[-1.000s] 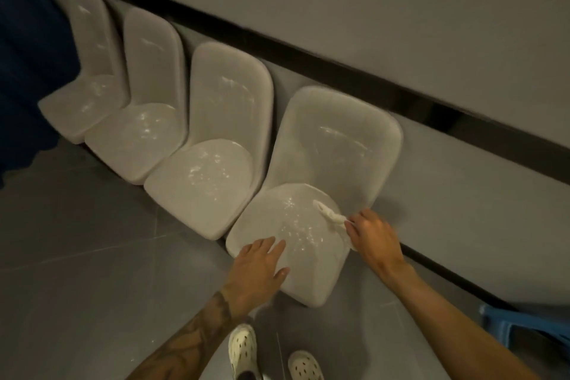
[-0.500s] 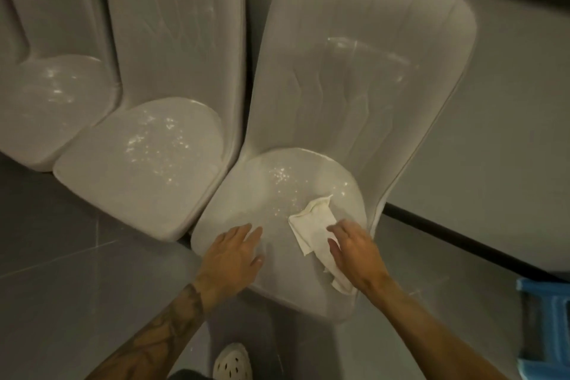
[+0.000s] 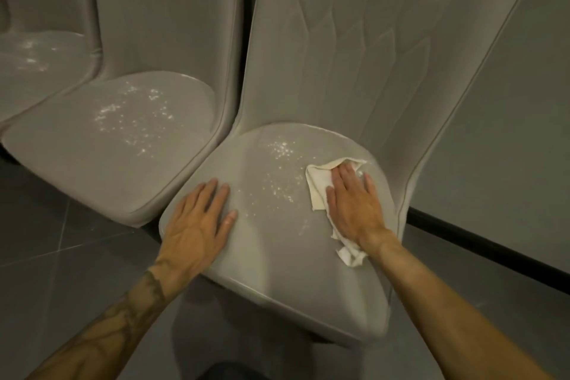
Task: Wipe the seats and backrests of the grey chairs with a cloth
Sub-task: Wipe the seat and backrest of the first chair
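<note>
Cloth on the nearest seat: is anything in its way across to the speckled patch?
Nothing visible. The cloth lies flat under the right hand, speckles just beside it; the left hand rests beyond them at the seat's edge.

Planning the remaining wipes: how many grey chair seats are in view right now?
3. The nearest seat, under both hands; the next seat to its left; a third seat, cut off at the left edge. More chairs may lie outside the frame.

Grey chair seat under a flattened white cloth and droplets.
</note>
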`<state>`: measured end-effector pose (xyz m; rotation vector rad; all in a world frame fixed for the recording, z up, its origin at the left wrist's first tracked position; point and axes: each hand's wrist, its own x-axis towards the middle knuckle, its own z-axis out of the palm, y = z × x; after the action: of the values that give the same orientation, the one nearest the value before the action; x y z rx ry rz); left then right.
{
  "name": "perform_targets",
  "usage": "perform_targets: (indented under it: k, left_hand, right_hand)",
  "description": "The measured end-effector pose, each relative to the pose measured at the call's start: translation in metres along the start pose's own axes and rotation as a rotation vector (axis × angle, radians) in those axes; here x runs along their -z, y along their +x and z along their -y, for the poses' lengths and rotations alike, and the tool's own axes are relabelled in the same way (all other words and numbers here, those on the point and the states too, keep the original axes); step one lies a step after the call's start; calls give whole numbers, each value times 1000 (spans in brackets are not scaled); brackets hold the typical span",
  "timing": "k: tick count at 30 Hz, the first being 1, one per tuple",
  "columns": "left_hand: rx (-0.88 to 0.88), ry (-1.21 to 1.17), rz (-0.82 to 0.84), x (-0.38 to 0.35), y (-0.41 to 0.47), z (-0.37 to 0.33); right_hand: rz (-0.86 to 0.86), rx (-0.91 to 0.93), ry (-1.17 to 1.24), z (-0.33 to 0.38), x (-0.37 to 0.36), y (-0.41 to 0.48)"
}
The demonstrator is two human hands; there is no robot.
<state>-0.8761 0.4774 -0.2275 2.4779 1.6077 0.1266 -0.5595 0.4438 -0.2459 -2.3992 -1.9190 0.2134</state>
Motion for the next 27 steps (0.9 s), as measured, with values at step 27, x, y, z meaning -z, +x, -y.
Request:
perform_targets:
  k: [27]
  left_hand:
    - [-45,-132,-201,-30,9,10]
  right_hand:
    - [-76,-134,62,-6,8,26]
